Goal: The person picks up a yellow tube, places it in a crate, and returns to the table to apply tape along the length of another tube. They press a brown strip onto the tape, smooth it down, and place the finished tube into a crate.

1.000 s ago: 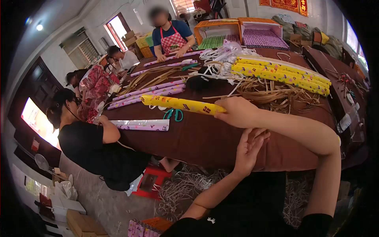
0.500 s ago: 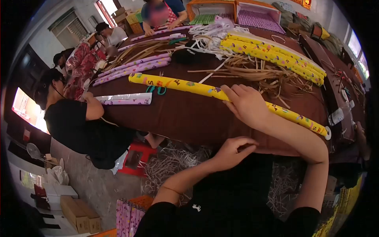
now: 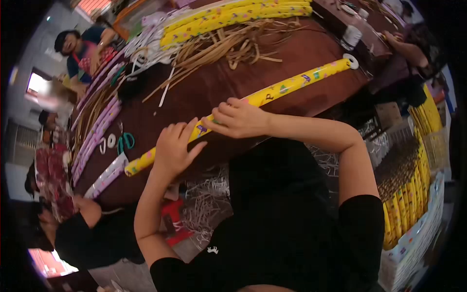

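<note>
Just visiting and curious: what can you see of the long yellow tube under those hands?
The yellow tube is long, slim and glossy, plastic-looking, printed with colourful shapes and letters. It slants near the edge of the brown table, with a white ring at its right end. The left hand and right hand touch it side by side.
</note>
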The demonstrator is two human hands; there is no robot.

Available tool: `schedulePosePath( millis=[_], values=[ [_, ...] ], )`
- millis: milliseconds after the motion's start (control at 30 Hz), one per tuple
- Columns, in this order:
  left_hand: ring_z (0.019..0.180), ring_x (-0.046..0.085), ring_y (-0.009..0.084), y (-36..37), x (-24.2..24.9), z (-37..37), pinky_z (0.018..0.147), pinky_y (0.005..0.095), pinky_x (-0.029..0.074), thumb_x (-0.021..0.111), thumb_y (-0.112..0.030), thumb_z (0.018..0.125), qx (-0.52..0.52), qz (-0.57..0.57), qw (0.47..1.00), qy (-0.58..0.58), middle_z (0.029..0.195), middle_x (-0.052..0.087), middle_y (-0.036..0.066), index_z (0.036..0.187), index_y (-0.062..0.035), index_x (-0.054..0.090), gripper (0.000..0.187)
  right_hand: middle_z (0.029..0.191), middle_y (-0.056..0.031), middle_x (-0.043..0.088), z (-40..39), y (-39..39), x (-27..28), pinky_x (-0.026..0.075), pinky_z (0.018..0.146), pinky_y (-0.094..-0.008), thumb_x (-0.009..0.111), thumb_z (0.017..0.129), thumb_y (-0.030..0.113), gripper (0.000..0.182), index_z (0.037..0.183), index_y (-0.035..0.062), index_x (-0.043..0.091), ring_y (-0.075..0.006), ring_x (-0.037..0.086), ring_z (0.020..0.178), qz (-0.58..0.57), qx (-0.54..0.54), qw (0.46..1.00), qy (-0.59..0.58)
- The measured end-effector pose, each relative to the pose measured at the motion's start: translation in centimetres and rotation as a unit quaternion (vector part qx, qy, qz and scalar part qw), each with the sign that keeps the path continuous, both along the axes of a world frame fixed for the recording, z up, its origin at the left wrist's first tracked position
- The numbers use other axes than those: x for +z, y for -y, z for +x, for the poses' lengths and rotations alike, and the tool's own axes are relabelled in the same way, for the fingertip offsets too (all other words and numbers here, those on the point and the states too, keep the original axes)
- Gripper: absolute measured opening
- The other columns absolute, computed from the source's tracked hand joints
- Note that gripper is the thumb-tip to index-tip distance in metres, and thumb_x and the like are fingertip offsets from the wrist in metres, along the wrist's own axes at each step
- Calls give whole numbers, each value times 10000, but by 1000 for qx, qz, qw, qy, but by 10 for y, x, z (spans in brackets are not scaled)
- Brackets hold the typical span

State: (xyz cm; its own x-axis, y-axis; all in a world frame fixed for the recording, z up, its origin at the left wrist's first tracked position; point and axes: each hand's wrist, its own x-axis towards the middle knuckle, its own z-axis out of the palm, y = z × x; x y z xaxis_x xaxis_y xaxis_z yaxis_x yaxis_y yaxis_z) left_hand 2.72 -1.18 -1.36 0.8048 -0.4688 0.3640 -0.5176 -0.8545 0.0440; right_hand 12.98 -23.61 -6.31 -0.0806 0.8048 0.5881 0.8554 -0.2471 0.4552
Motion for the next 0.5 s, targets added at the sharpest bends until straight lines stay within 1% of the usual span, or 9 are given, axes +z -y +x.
schedulePosePath(
  millis=[67,133,167,233,333,367,400,467,500],
  values=[
    [857,567,304,0,2,3,751,391,458,735,-188,780,0,-10,999,-40,967,586,113,1235,-59,583,496,942,-46,552,-5,-3,-5,424,714,-312,559,840,219,424,1238,70,568,-185,535,843,-3,-18,1000,11],
    [859,571,319,-4,-2,11,759,406,462,732,-171,779,-5,-30,996,-78,954,588,123,1207,-43,588,470,939,-47,550,-7,-7,-9,423,726,-312,554,847,231,408,1223,75,576,-186,533,848,20,-27,999,37],
    [856,570,332,-5,-1,12,763,416,466,724,-159,788,-9,-49,993,-105,942,586,132,1145,-29,597,400,937,-49,547,-10,-5,-9,422,736,-314,549,850,235,393,1209,80,584,-189,532,850,21,-31,998,45],
    [856,566,340,-6,-5,15,759,420,467,716,-157,801,-13,-40,993,-113,935,584,138,1099,-26,587,350,941,-50,546,-11,-6,-11,422,739,-315,547,848,231,390,1207,82,586,-191,533,854,31,-41,998,49],
    [813,560,344,-9,-23,24,720,419,467,694,-150,830,-32,19,999,-28,897,565,158,1104,-1,540,348,946,-52,544,-4,-7,-10,427,748,-313,552,847,235,388,1193,65,590,-190,538,865,48,-59,995,65],
    [766,556,338,-12,-33,28,670,419,465,680,-135,838,-40,12,999,0,878,559,160,1105,6,536,335,890,-39,551,-3,-7,-9,422,729,-306,579,828,246,365,1142,60,600,-182,534,830,68,-69,993,69],
    [766,556,338,-10,-33,31,670,419,465,680,-135,838,-47,12,999,-1,878,559,160,1105,6,536,335,890,-39,551,-3,-6,-8,422,729,-306,579,828,246,365,1142,60,600,-182,534,830,68,-76,992,68],
    [729,555,327,-5,-34,36,628,412,459,676,-134,833,-33,45,998,36,859,555,152,1118,6,537,348,823,-21,560,-2,-1,-8,413,694,-306,609,805,254,308,1049,67,604,-174,533,781,25,-162,986,-22],
    [729,555,327,-4,-36,36,628,412,459,676,-134,833,-37,41,998,34,859,555,152,1118,6,537,348,775,-4,569,0,5,-9,416,672,-308,638,787,275,245,934,87,581,-174,549,756,20,-203,975,-88]
  ],
)
